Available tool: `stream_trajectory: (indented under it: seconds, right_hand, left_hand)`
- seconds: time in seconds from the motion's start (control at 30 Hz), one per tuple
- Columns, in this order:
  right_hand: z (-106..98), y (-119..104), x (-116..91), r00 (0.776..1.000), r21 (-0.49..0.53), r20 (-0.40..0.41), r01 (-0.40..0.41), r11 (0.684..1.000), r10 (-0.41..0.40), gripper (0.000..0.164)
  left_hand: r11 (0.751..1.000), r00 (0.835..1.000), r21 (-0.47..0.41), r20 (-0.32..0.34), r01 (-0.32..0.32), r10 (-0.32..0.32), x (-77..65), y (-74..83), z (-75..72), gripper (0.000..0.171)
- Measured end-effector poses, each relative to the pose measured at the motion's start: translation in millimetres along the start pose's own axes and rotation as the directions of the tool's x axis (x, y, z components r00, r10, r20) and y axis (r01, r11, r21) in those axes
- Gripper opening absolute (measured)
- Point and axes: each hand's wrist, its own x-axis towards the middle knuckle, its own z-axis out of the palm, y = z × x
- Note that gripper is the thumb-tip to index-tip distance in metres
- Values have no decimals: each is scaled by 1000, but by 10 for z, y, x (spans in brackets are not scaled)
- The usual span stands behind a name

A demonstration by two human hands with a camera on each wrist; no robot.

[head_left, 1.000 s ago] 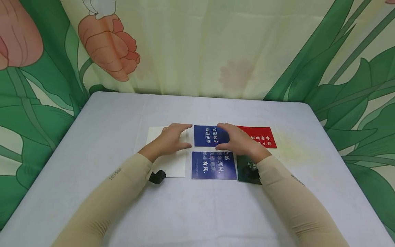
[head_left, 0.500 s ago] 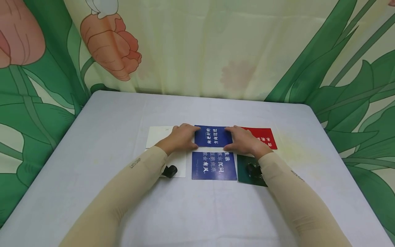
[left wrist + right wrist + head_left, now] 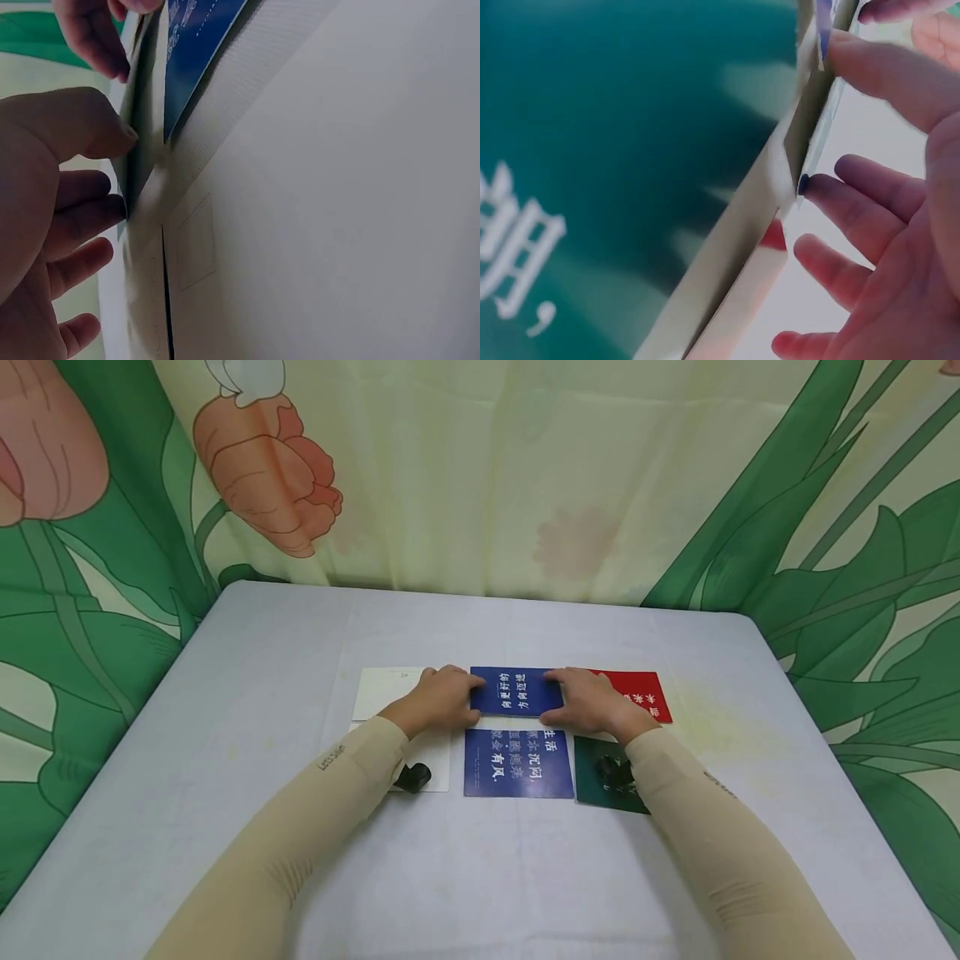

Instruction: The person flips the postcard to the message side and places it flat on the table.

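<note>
A blue card (image 3: 516, 692) with white lettering lies in the middle of the far row. At its left end my left hand (image 3: 444, 697) grips it, thumb toward the near corner and fingers toward the far corner. My right hand (image 3: 589, 702) grips the right end the same way. In the left wrist view the left thumb (image 3: 112, 133) is against the card's dark edge. A fingertip (image 3: 810, 184) of the right hand touches a corner in the right wrist view. Whether the card is lifted off the table, I cannot tell.
Just below lies a second blue card (image 3: 517, 764). White cards (image 3: 382, 689) are at left, partly under the left arm. A red card (image 3: 645, 689) is at far right, and a green card (image 3: 600, 789) at near right, partly covered. White cloth covers the table (image 3: 480, 877).
Both hands have come to the blue card's ends from just above it; the left moved right, the right slightly right. Over the last half second they have barely moved.
</note>
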Motion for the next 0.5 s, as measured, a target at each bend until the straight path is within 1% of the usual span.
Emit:
stream_trajectory:
  seconds: [0.1, 0.27, 0.37, 0.5]
  right_hand:
    - [-6, -15, -14, 1000, 14, -11, 13, 1000, -12, 76]
    - [-12, -48, -19, 999, 1, -33, 31, 1000, -31, 64]
    - [-21, -64, -25, 999, -21, -28, 38, 999, -38, 66]
    - [-21, -69, -38, 999, -28, -7, 47, 998, -48, 77]
  left_hand:
    - [1000, 1000, 8, 4, 0, 0, -7, -2, 10, 58]
    - [1000, 1000, -27, -6, -9, 8, -29, -5, 11, 52]
    - [999, 999, -47, -36, -20, 18, -49, -12, 8, 48]
    - [997, 996, -74, -84, -16, 10, -74, -32, 8, 44]
